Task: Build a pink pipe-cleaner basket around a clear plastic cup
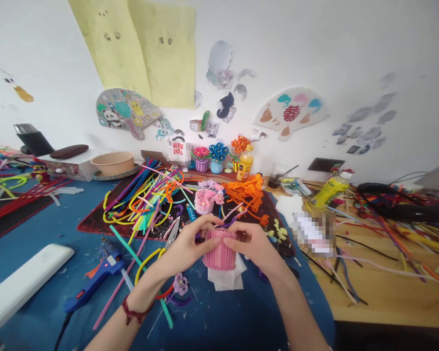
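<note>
A small pink ribbed pot (220,257), which looks made of pipe cleaners, is between my two hands over the blue mat. My left hand (190,242) grips its left side, thumb on the front and fingers at the rim. On the opposite side, my right hand (256,243) pinches the rim with its thumb in front. White tissue (227,281) lies below the pot. Just behind stands another pink pot with pastel flowers (206,200). Scissors (173,233) lie near my left fingers, and a purple pipe-cleaner flower (180,284) lies beside my left wrist.
A blue glue gun (95,282) and a long white object (25,287) lie at left. Loose pipe cleaners (146,200) and orange pieces (247,192) are heaped behind my hands. Bottles (246,163) and flower pots (217,165) stand along the wall. More clutter covers the wooden tabletop (380,297) at right.
</note>
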Demonstrator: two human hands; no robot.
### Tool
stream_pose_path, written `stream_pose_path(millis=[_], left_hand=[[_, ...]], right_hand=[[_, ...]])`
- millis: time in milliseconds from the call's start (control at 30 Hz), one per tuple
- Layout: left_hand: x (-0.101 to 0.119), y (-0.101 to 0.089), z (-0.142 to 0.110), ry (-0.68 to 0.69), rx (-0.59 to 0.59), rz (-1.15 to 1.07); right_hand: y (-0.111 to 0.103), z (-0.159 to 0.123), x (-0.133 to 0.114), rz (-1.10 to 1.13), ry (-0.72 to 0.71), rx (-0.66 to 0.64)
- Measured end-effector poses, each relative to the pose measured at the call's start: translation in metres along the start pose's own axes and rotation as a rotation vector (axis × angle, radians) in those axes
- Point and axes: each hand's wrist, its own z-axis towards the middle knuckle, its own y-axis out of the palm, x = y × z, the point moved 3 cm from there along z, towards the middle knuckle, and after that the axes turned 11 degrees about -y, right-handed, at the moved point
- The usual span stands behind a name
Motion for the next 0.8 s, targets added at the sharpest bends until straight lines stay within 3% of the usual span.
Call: stream_pose_path(millis=[200,400,500,733,800], left_hand=[[-0.007,-0.002,0.011,-0.007,0.034,-0.105],[-0.011,0.001,0.015,-0.006,0.05,-0.172],[-0.012,0.0,0.016,0.013,0.053,-0.178],[-0.016,-0.004,0.018,0.093,0.068,-0.19],[-0.014,-0.003,0.016,0.133,0.078,-0.177]], right_hand=[[0.001,0.005,0.0,0.004,0.03,-0.092],[0.002,0.005,0.002,0.006,0.027,-0.09],[0.003,0.005,0.006,0.014,-0.01,-0.033],[0.006,-0.004,0.019,0.04,-0.151,0.233],[0.012,-0.007,0.021,0.066,-0.17,0.22]])
